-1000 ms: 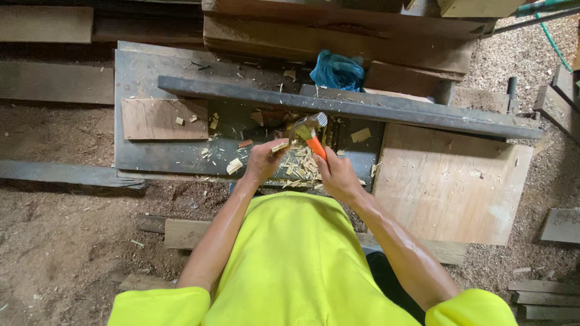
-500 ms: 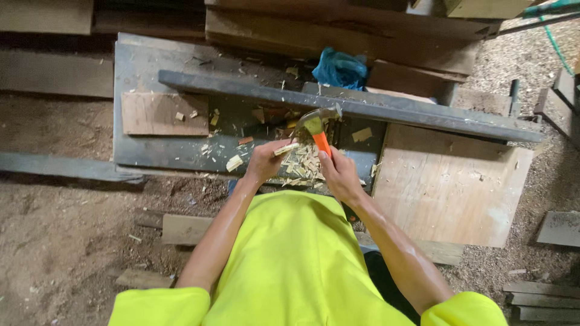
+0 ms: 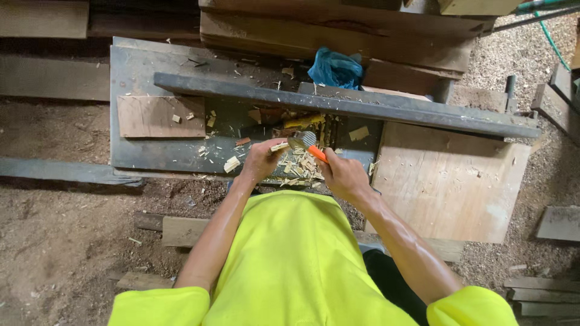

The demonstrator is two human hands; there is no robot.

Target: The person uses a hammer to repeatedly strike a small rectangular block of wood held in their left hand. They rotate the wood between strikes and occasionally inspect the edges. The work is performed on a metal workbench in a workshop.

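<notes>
My left hand point(image 3: 261, 160) pinches a small wood piece point(image 3: 279, 147); my right hand point(image 3: 343, 175) is clamped on the orange-handled hatchet point(image 3: 305, 145). Mid-trim, I'd say; the next chop needs fingers clear of the blade.

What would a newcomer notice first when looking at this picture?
The bright yellow shirt fills the bottom middle. Just above it, the right hand grips a hatchet with an orange handle, while the left hand holds a small piece of wood over a pile of pale wood chips on the dark workbench. A blue cloth lies behind, near the stacked planks.
</notes>
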